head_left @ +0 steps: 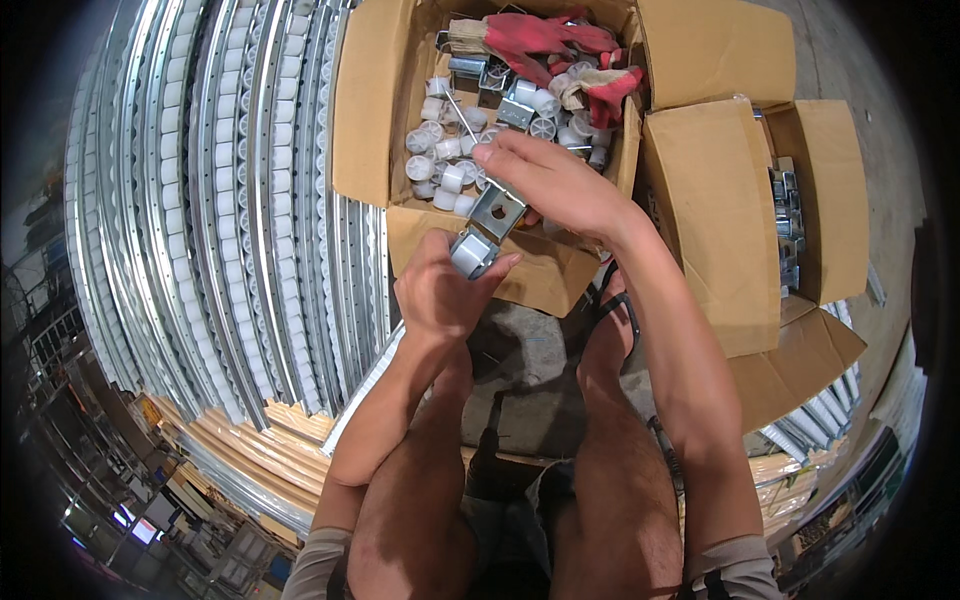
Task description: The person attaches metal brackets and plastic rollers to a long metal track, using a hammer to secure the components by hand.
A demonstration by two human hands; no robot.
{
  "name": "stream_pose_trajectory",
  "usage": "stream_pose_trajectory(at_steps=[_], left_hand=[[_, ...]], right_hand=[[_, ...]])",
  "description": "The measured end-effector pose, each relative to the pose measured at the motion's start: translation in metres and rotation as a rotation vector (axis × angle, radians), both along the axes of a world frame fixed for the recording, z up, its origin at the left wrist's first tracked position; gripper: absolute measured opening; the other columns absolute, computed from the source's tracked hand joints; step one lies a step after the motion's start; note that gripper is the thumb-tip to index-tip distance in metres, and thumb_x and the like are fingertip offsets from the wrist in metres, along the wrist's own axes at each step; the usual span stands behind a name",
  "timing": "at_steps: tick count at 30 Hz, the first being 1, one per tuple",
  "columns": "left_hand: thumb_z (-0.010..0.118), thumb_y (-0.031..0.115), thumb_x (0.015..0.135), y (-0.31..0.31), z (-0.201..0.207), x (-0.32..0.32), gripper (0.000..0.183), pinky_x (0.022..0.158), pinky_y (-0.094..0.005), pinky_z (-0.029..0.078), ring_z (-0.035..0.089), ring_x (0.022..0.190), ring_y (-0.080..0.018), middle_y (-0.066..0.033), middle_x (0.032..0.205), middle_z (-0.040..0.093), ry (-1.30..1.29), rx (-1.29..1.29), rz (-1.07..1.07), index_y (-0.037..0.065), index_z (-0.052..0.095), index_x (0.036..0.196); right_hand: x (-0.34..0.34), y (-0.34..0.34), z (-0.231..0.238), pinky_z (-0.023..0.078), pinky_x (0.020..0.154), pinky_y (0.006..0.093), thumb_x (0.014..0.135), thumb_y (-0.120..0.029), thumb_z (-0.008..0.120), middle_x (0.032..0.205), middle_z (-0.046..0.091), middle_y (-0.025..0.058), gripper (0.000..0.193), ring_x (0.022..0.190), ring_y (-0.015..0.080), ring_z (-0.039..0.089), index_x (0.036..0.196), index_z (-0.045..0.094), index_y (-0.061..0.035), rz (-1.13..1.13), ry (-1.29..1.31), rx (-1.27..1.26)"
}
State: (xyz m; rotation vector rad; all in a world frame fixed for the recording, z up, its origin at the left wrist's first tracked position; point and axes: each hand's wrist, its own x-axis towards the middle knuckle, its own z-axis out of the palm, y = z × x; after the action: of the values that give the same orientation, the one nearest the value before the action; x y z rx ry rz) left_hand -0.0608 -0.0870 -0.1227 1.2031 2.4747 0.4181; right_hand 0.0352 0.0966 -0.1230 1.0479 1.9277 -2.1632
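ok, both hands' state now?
Left hand: closed, holding metal bracket with white roller.
Right hand: curled by the bracket; whether gripping thin rod can't be told.

Open roller box [365,110] viewed from above, at close range, through a head-worn fisheye.
The camera is faced steeply down from the near side of the box; the person's legs [410,500] are included before it, and the metal rails [236,200] left of it are bowed.
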Motion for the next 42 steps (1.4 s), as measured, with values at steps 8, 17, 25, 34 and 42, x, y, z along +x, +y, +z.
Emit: stream_pose_trajectory(at_steps=[8,17,25,34,42], left_hand=[[0.094,0.047,0.065,0.003,0.008,0.0,0.063,0.065,-0.0406,0.057,0.072,0.073,-0.0348,-0.0172,0.083,0.072,-0.067,-0.044,0.022,0.004,0.064,0.1],[0.095,0.039,0.066,-0.002,-0.004,-0.008,0.069,0.075,-0.0376,0.058,0.073,0.085,-0.0319,-0.0176,0.095,0.074,-0.106,0.169,-0.072,0.005,0.066,0.118],[0.095,0.036,0.067,0.0,-0.003,-0.011,0.068,0.075,-0.0375,0.058,0.073,0.084,-0.0313,-0.0185,0.096,0.074,-0.154,0.17,-0.082,0.003,0.066,0.119],[0.094,0.033,0.068,0.005,0.0,-0.009,0.068,0.076,-0.0378,0.058,0.073,0.087,-0.0329,-0.0178,0.098,0.074,-0.093,0.17,-0.113,0.004,0.065,0.122],[0.093,0.028,0.07,0.005,0.004,-0.01,0.066,0.078,-0.0375,0.057,0.073,0.089,-0.0324,-0.0162,0.1,0.074,-0.148,0.136,-0.111,0.005,0.064,0.125]], right_hand=[[-0.007,-0.002,0.0,0.044,0.068,0.0345,0.105,-0.048,0.05,0.084,0.053,0.0042,0.046,0.078,0.0137,0.049,0.097,0.057,-0.0036,0.097,0.046,0.171],[-0.001,-0.006,0.018,0.046,0.068,0.0357,0.106,-0.044,0.05,0.086,0.058,0.0096,0.043,0.075,0.0186,0.054,0.099,0.057,-0.0021,0.131,0.04,0.186],[0.004,-0.014,0.01,0.046,0.078,0.0414,0.106,-0.042,0.049,0.093,0.06,0.0172,0.043,0.084,0.0288,0.056,0.101,0.054,0.0003,0.071,0.113,0.266],[0.004,-0.016,0.013,0.044,0.083,0.045,0.105,-0.043,0.048,0.094,0.061,0.0199,0.044,0.09,0.0368,0.057,0.102,0.054,0.0001,0.082,0.097,0.302],[0.003,-0.016,0.022,0.043,0.087,0.0522,0.104,-0.043,0.043,0.102,0.064,0.0273,0.05,0.1,0.0459,0.059,0.1,0.056,0.005,0.098,0.073,0.284]])
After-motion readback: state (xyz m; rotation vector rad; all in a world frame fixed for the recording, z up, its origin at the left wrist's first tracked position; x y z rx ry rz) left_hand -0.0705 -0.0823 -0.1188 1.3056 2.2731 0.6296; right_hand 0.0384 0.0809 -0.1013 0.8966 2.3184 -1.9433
